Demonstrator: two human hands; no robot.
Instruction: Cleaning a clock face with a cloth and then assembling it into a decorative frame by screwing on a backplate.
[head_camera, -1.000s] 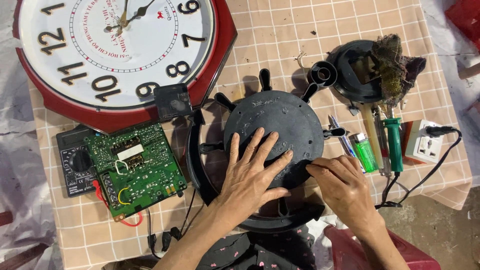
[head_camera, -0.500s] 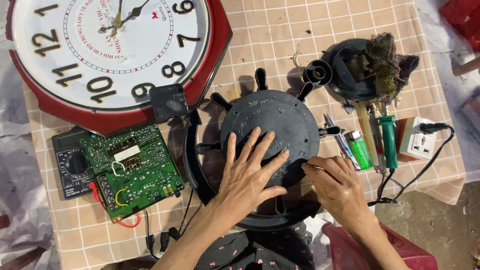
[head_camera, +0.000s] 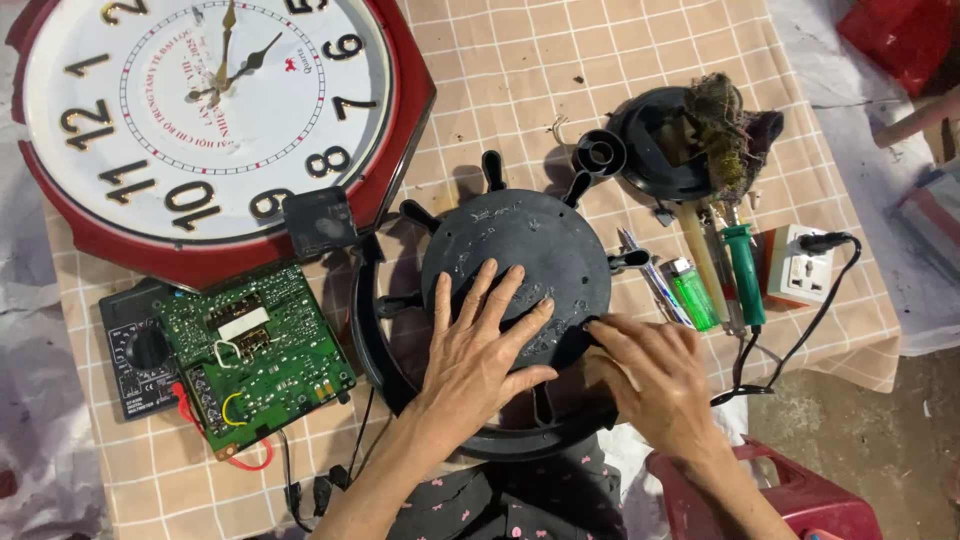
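Fingers (head_camera: 490, 300) of the left hand (head_camera: 480, 350) lie spread and flat on the black round disc (head_camera: 515, 265), pressing its near half with nothing clasped; those of the right hand (head_camera: 655, 375) are curled loosely at the disc's near right edge, tips touching the rim, and whether they pinch anything small there cannot be told.

That disc sits in the middle of the counter (head_camera: 520, 90), which is covered by a checked cloth, inside a black ring frame (head_camera: 372, 340) that curves round its left and near sides. Short pegs stick out around its rim.

It looks like stiff moulded plastic, fairly light, with a dull scuffed face that should not slip under a palm. The pegs seem the weakest parts, so the rim between them looks the safest place to take hold, with a flat hand on top to steady it.

Left of it lies a green circuit board (head_camera: 255, 355) resting partly on a dark multimeter (head_camera: 135, 355). Far left is a large red-rimmed wall clock (head_camera: 220, 130). To the right are a green lighter (head_camera: 692, 295), a green-handled tool (head_camera: 745, 275) and a white power socket (head_camera: 800, 265) with a black plug. Far right sits a black round holder (head_camera: 650, 150) with a tangle of dark stuff on it.
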